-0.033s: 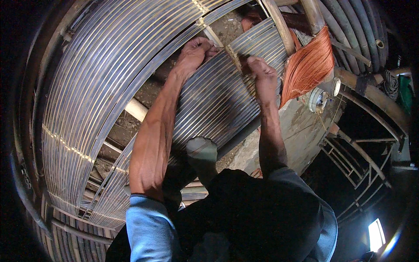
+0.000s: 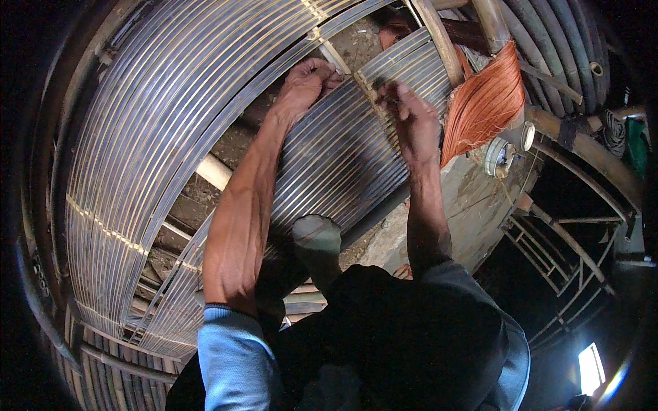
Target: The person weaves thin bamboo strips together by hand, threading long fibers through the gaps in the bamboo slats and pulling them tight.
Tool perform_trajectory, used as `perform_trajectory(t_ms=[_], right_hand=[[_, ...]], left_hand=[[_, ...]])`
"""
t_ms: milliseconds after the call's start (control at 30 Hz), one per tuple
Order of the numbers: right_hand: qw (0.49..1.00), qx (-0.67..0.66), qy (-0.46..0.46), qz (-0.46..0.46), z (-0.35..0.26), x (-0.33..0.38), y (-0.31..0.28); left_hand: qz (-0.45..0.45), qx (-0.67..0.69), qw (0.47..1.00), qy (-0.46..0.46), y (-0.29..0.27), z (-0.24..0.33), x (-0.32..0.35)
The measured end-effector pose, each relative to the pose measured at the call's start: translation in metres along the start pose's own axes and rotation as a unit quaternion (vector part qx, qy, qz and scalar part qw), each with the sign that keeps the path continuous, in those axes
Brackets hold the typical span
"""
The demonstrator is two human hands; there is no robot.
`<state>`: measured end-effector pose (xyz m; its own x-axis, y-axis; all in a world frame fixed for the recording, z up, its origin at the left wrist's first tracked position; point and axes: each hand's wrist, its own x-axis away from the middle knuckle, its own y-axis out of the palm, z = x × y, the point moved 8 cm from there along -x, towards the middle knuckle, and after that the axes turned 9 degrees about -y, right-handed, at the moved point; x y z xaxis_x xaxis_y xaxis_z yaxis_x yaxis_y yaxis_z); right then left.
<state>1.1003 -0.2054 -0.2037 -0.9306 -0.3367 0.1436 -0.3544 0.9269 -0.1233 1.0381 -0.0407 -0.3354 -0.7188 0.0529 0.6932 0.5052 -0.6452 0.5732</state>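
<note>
Under my hands lies a panel of dark slats (image 2: 336, 151) with pale lines between them. A pale cross strip (image 2: 384, 113) runs over the slats. At the panel's far left edge my left hand (image 2: 310, 85) is closed in a pinch, beside the end of a pale stick (image 2: 336, 57); what it grips is hidden. Just right of the cross strip, my right hand (image 2: 415, 123) is raised with bent fingers, the tips blurred and dark. Anything thin between them is too small to name. A rounded grey-green shape (image 2: 317, 236) overlaps the panel's near edge.
A larger slatted panel (image 2: 171, 89) curves along the left. To the right hang orange-brown fibres (image 2: 483, 103) by a pole (image 2: 439, 41). Beyond them a small tub (image 2: 499, 157) stands on the floor (image 2: 473, 209). A ladder-like frame (image 2: 555, 257) is at far right.
My right hand has lifted slightly and turned, its fingers looking less tightly bunched. My left hand has stayed in place.
</note>
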Motion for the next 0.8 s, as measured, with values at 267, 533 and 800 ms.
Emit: perform_trajectory(t_ms=[267,533,800], right_hand=[[0.896,-0.414,0.137,0.09,-0.008,-0.03,0.051],[0.943,-0.323,0.073,0.006,-0.008,-0.041,0.02],[0.995,-0.091,0.001,0.05,-0.016,0.033,0.035]], left_hand=[[0.106,-0.317,0.936,0.111,-0.03,0.012,-0.004],[0.236,-0.496,0.803,0.231,0.008,0.042,0.037],[0.184,-0.476,0.822,0.254,-0.007,0.039,0.055]])
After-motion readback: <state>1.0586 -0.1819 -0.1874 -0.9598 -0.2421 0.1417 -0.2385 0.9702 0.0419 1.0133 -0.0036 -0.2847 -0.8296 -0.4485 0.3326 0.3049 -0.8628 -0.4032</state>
